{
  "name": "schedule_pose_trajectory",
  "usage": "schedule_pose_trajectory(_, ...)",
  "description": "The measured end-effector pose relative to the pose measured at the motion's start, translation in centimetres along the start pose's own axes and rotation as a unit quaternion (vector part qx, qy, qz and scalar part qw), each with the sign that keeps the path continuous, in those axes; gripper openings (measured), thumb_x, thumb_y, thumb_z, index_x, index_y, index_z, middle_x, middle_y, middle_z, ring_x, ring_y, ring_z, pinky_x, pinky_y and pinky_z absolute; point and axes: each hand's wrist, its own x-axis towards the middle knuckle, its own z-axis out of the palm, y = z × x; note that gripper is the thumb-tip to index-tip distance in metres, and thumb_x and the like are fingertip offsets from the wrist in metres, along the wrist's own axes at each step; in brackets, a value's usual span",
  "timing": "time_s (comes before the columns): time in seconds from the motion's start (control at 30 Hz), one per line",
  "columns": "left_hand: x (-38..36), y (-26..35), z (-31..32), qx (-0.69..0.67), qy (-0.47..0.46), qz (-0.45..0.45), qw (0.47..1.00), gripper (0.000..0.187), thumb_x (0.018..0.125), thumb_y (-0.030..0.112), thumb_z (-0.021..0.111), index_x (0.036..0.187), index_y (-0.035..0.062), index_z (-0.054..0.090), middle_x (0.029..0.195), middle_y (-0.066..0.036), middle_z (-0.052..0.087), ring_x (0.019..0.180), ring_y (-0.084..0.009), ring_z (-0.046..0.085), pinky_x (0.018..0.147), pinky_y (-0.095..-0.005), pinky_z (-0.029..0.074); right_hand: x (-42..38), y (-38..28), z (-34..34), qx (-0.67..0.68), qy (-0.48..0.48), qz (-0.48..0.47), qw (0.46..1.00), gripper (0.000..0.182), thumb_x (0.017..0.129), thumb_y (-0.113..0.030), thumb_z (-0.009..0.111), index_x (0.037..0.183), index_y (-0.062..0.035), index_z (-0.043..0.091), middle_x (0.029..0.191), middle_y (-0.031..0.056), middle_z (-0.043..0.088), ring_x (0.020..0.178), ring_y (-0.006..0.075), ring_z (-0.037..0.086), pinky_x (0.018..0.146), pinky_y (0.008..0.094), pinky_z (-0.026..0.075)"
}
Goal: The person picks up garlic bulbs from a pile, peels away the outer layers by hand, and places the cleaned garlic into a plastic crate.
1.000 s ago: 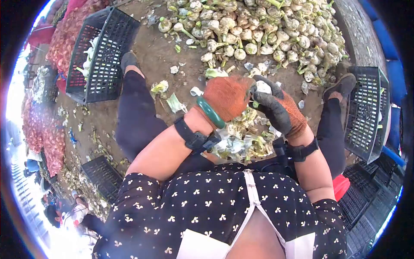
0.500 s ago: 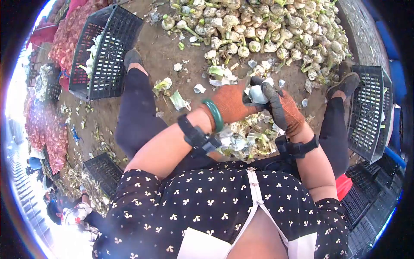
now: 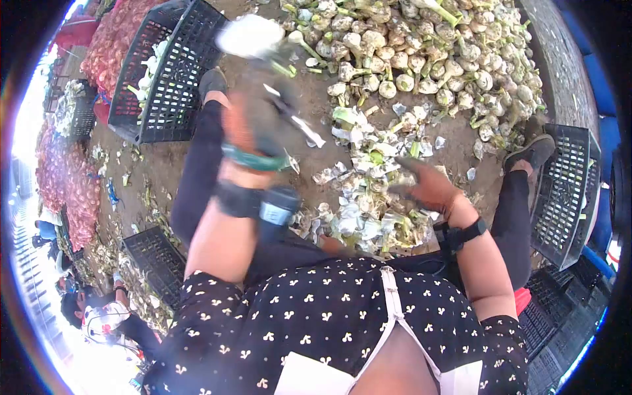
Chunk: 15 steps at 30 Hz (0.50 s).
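Observation:
My left hand (image 3: 253, 118), in an orange and dark glove, is smeared by motion out to the left, near the crate. A blurred white garlic bulb (image 3: 251, 36) is at its fingertips. A thin knife-like tool (image 3: 296, 118) with a pale blade also shows against this hand; its grip is blurred. My right hand (image 3: 431, 185), gloved the same way, hovers over the peelings (image 3: 368, 197) with fingers apart and nothing in them. The black crate (image 3: 174, 72) at upper left holds white trimmed garlic with green stems.
A large heap of untrimmed garlic (image 3: 421, 52) lies ahead on the ground. Another black crate (image 3: 559, 191) stands beside my right foot. Filled red net sacks (image 3: 66, 178) lie at far left, and a person (image 3: 105, 316) sits at lower left.
My hands were together around the white garlic bulb. My left hand has swung up and left with the bulb towards the crate; my right hand has lowered slightly and its fingers have spread.

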Motion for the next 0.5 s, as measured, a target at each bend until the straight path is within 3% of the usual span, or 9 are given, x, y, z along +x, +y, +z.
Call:
schedule_pose_trajectory(0.03,0.4,6.2,2.2,-0.254,-0.024,-0.035,0.966,0.028,0.082,0.02,0.048,0.106,0.0057,0.05,0.088,-0.011,0.062,0.056,-0.011,0.049,0.043,-0.0219,0.036,1.1,0.9,-0.3,0.042,0.029,0.055,0.997,0.048,0.08,-0.032,0.061,0.121,-0.0098,0.05,0.127,0.0182,0.046,0.118,0.0334,0.043,0.097,0.0392,0.036)
schedule_pose_trajectory(0.07,1.7,6.3,1.1,-0.224,0.101,-0.112,0.963,0.027,0.083,0.019,0.048,0.105,0.0051,0.05,0.093,-0.011,0.061,0.056,-0.0102,0.048,0.043,-0.0205,0.034,2.4,1.7,-0.8,0.027,0.075,0.052,0.995,0.044,0.08,-0.027,0.059,0.12,-0.0118,0.051,0.127,0.0186,0.045,0.117,0.0348,0.043,0.097,0.0395,0.036)
schedule_pose_trajectory(0.1,1.8,6.3,0.7,-0.178,0.077,-0.11,0.975,0.026,0.084,0.021,0.049,0.104,0.0046,0.05,0.089,-0.01,0.06,0.056,-0.011,0.049,0.044,-0.0204,0.035,4.0,2.4,-1.5,0.01,0.122,0.047,0.991,0.04,0.08,-0.023,0.058,0.119,-0.0137,0.052,0.128,0.019,0.044,0.116,0.0362,0.043,0.096,0.0398,0.037)
schedule_pose_trajectory(0.17,0.8,4.4,1.5,-0.155,0.105,-0.226,0.956,0.023,0.085,0.02,0.051,0.101,0.0036,0.051,0.084,-0.009,0.058,0.057,-0.0117,0.05,0.045,-0.0209,0.035,7.8,4.5,-2.0,-0.135,0.194,0.006,0.972,0.04,0.078,-0.017,0.057,0.118,-0.0166,0.053,0.129,0.019,0.043,0.115,0.0376,0.043,0.094,0.0402,0.039)
schedule_pose_trajectory(0.23,-0.8,0.9,0.7,-0.072,0.047,-0.33,0.94,0.026,0.085,0.022,0.052,0.101,0.0021,0.053,0.095,-0.013,0.059,0.073,-0.0191,0.058,0.06,-0.0278,0.05,11.6,7.9,-0.7,-0.179,0.189,-0.03,0.965,0.042,0.076,-0.015,0.057,0.118,-0.0176,0.053,0.131,0.0176,0.041,0.114,0.0369,0.044,0.094,0.0397,0.04)
schedule_pose_trajectory(0.37,-2.8,-0.3,2.4,-0.024,0.071,-0.321,0.944,0.022,0.085,0.013,0.05,0.102,0.0002,0.053,0.093,-0.012,0.06,0.074,-0.0184,0.058,0.066,-0.0304,0.051,13.9,6.3,-0.3,-0.351,0.01,0.013,0.936,0.041,0.079,-0.016,0.05,0.12,-0.0205,0.052,0.129,0.0155,0.043,0.121,0.0352,0.036,0.104,0.0394,0.028)
schedule_pose_trajectory(0.43,-2.5,0.3,2.8,-0.072,0.112,-0.34,0.931,0.023,0.087,0.012,0.047,0.106,-0.0012,0.053,0.093,-0.011,0.06,0.078,-0.0177,0.058,0.068,-0.0301,0.051,14.8,9.3,1.9,-0.268,0.176,0.027,0.947,0.038,0.081,-0.022,0.051,0.119,-0.0209,0.054,0.125,0.0155,0.047,0.122,0.0329,0.034,0.107,0.0382,0.021)
schedule_pose_trajectory(0.47,-2.5,-0.3,2.4,0.043,0.078,-0.326,0.941,0.025,0.09,0.015,0.047,0.109,0.0,0.053,0.092,-0.008,0.06,0.075,-0.0162,0.059,0.064,-0.0295,0.051,14.9,9.5,2.1,-0.288,0.219,0.01,0.932,0.039,0.082,-0.026,0.054,0.119,-0.015,0.051,0.12,0.0161,0.051,0.115,0.0338,0.042,0.099,0.039,0.033)
schedule_pose_trajectory(0.5,-2.5,-0.6,2.1,0.039,0.075,-0.323,0.943,0.025,0.09,0.015,0.047,0.109,0.0,0.053,0.092,-0.008,0.06,0.075,-0.0162,0.059,0.064,-0.0295,0.051,15.0,9.8,1.7,-0.292,0.223,0.012,0.93,0.039,0.082,-0.026,0.054,0.119,-0.015,0.051,0.12,0.0161,0.051,0.115,0.0338,0.042,0.099,0.039,0.033)
